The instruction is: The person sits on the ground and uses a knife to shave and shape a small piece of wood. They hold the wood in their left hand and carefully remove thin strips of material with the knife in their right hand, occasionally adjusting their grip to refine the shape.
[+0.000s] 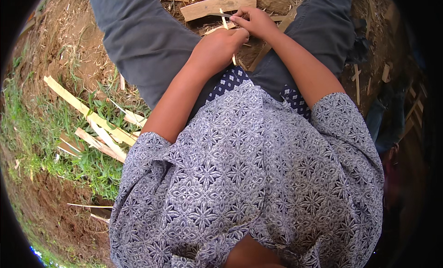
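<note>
Between my spread legs, my left hand [219,47] is closed around a thin pale strip of split wood [224,21]. One end of the strip sticks out beyond the fist, and the other comes out below it toward my lap. My right hand [258,23], just to the right and slightly farther off, pinches a small knife [220,14]. Its dark narrow blade points left and crosses the strip near the far end. The knife's handle is hidden in my fingers. Behind the blade lies a broad, slightly curved wooden piece [219,5].
Several long pale wood slats [92,115] lie on the grass to my left. Shavings and offcuts litter the brown soil [78,42]. A flat board [277,35] leans by my right leg. Blue cloth [385,120] and more wood pieces show dimly at the right.
</note>
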{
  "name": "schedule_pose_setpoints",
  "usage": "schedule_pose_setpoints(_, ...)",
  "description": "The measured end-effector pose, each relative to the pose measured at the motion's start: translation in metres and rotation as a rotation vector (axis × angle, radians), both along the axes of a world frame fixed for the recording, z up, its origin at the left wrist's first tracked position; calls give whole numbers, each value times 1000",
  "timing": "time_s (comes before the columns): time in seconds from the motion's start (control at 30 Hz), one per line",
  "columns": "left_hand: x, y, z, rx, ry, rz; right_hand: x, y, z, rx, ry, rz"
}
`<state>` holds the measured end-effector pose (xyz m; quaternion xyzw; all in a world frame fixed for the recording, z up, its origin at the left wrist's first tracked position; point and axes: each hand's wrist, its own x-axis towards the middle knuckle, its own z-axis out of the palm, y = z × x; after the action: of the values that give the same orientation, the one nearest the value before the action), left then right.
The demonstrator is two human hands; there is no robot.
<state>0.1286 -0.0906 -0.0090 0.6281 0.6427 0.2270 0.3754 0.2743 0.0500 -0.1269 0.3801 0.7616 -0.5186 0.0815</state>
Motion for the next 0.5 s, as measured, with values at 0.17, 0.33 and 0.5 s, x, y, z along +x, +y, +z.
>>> schedule_pose_setpoints(0.17, -2, -1, -1, 3, -17, -15, -2, 0, -10, 32, -59, -42)
schedule_pose_setpoints(0.33, -1, -2, 0, 25, -41, 13, -3, 5, -12, 51, -186, -78)
schedule_pose_setpoints(0.5, -2, -2, 0, 16, -17, 16, -10, 5, 3, -74, -87, -133)
